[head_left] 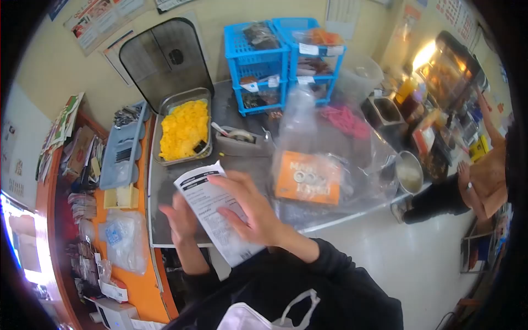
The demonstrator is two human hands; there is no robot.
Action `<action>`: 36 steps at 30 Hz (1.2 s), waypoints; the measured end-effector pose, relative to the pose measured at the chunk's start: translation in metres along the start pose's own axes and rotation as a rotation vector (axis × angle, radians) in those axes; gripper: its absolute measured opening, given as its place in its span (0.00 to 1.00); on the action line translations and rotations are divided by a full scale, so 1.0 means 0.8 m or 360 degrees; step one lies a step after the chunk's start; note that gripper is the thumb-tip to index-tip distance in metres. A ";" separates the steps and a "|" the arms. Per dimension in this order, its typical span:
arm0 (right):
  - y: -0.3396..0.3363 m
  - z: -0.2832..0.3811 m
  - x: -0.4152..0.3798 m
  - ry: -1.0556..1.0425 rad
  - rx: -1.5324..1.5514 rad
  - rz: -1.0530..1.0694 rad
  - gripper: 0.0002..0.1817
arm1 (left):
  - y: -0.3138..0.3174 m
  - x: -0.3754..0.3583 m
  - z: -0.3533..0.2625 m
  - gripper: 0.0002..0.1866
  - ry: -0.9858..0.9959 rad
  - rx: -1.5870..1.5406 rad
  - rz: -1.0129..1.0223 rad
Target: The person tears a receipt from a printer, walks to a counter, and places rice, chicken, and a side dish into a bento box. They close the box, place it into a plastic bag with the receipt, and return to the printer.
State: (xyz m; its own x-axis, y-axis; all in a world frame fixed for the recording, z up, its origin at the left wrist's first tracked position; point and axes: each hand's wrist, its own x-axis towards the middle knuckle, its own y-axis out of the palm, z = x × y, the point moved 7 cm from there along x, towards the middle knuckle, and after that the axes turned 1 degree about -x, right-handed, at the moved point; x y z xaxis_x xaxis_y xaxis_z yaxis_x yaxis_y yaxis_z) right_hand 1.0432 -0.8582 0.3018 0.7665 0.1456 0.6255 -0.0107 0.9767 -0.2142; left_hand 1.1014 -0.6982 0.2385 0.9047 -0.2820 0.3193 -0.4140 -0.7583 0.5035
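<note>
A long printed paper receipt is tilted in front of my chest. My right hand grips it from the right, with the fingers and thumb lying across its printed face. Against the receipt's left edge is my left hand, slightly blurred, its thumb sticking out to the left. Part of that hand is hidden behind the paper, and it looks open. Beyond the hands, on the dark table, lies an orange printed packet with clear plastic bags around it.
A glass tray of yellow food stands behind a grey tape dispenser. Blue stacked baskets are at the back. A steel bowl sits at the table's right end, near another person. Left, an orange counter holds a cutlery tray.
</note>
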 end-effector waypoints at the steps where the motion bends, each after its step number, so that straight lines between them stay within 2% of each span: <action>1: 0.022 -0.025 0.005 0.0002 -0.0004 0.0042 0.38 | -0.013 -0.015 -0.003 0.35 -0.0287 0.0934 -0.0298; 2: 0.039 -0.049 0.009 0.0011 -0.0010 0.0087 0.40 | -0.031 -0.034 0.009 0.22 -0.0010 0.0501 -0.0177; 3: 0.051 -0.074 0.016 0.0105 0.0070 0.0116 0.43 | -0.051 -0.044 0.021 0.16 -0.0144 0.0637 -0.0427; 4: 0.059 -0.098 0.023 0.0206 0.0148 0.0151 0.45 | -0.075 -0.045 0.035 0.15 -0.0160 0.0476 -0.0641; 5: 0.054 -0.130 0.031 0.0226 -0.0053 0.0117 0.48 | -0.099 -0.050 0.046 0.13 -0.0176 0.0309 -0.0857; 6: 0.048 -0.162 0.040 0.0251 -0.0254 0.0087 0.51 | -0.112 -0.054 0.043 0.13 -0.0188 0.0355 -0.0924; 7: 0.019 -0.205 0.054 0.0170 -0.0736 -0.0024 0.54 | -0.125 -0.055 0.039 0.13 -0.0194 0.0401 -0.0983; 8: -0.014 -0.268 0.054 0.0279 -0.0908 -0.0133 0.56 | -0.138 -0.054 0.034 0.13 -0.0199 0.0447 -0.1036; 9: -0.047 -0.313 0.051 0.0482 -0.1233 -0.0084 0.57 | -0.150 -0.056 0.027 0.13 -0.0201 0.0489 -0.1039; 11: -0.083 -0.405 0.011 0.1137 -0.1289 0.0293 0.55 | -0.175 -0.064 0.014 0.14 -0.0216 0.0584 -0.1040; 12: -0.081 -0.421 -0.004 0.1104 -0.1409 0.0285 0.54 | -0.186 -0.068 0.010 0.14 -0.0208 0.0583 -0.1037; 13: -0.074 -0.426 -0.022 0.1074 -0.1531 0.0276 0.53 | -0.199 -0.072 0.007 0.14 -0.0219 0.0596 -0.1048; 15: -0.040 -0.375 -0.038 0.1137 -0.1429 0.0319 0.47 | -0.223 -0.078 0.006 0.14 -0.0249 0.0622 -0.1066; 17: 0.000 -0.348 -0.049 0.0966 -0.1326 0.0165 0.43 | -0.237 -0.074 0.008 0.13 -0.0281 0.0555 -0.1083; 18: 0.012 -0.351 -0.044 0.0996 -0.1309 0.0082 0.44 | -0.240 -0.068 0.010 0.13 -0.0299 0.0513 -0.1103; 23: 0.028 -0.419 0.022 0.0988 -0.1342 -0.0252 0.46 | -0.243 -0.035 0.007 0.12 -0.0360 0.0595 -0.1075; 25: 0.012 -0.437 0.061 0.1099 -0.1443 -0.0251 0.47 | -0.237 -0.026 0.001 0.12 -0.0426 0.0677 -0.1061; 28: -0.013 -0.468 0.094 0.0639 -0.1232 -0.0331 0.43 | -0.231 -0.023 -0.008 0.11 -0.0355 0.0751 -0.0963; 31: -0.040 -0.519 0.115 0.1020 -0.0742 -0.0109 0.39 | -0.236 -0.028 -0.003 0.10 -0.0473 0.0682 -0.0997; 32: -0.045 -0.538 0.121 0.1023 -0.0711 -0.0226 0.32 | -0.240 -0.030 0.001 0.10 -0.0489 0.0664 -0.0985; 35: -0.045 -0.566 0.148 0.1054 -0.0629 -0.0132 0.27 | -0.252 -0.030 0.007 0.10 -0.0511 0.0653 -0.0945; 36: -0.037 -0.565 0.161 0.0934 -0.0619 -0.0139 0.22 | -0.249 -0.027 0.004 0.11 -0.0511 0.0674 -0.0936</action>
State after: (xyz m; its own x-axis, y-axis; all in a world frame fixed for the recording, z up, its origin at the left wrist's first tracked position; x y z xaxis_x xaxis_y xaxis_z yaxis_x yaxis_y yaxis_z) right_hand 1.4326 -0.9393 0.0491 0.9748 -0.1463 0.1687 0.2128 0.8379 -0.5027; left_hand 1.1650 -0.5431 0.1284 0.9745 0.1277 -0.1843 0.1560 -0.9765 0.1484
